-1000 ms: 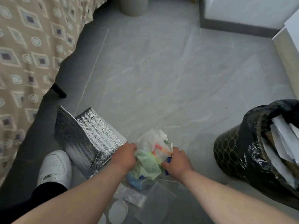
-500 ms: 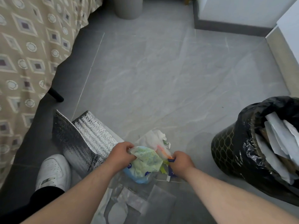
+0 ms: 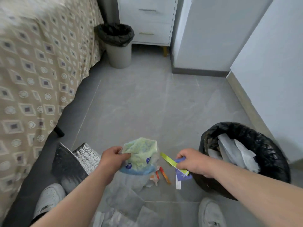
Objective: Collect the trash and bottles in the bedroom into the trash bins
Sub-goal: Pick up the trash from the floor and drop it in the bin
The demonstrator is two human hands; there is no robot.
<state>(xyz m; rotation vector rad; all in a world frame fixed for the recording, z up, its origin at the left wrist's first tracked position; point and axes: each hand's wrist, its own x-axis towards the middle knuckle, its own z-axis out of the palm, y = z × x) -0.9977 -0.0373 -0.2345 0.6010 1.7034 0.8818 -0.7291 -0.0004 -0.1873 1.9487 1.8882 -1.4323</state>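
Above the floor beside the black-lined trash bin [image 3: 270, 148], the left grip [image 3: 114, 158] pinches a crumpled green-and-blue wrapper [image 3: 141, 154] at its edge. The right grip [image 3: 191, 163] pinches a yellow-green strip [image 3: 168, 160] and a purple packet [image 3: 182, 175]. All seem light, soft and slippery, so an edge pinch should suffice.
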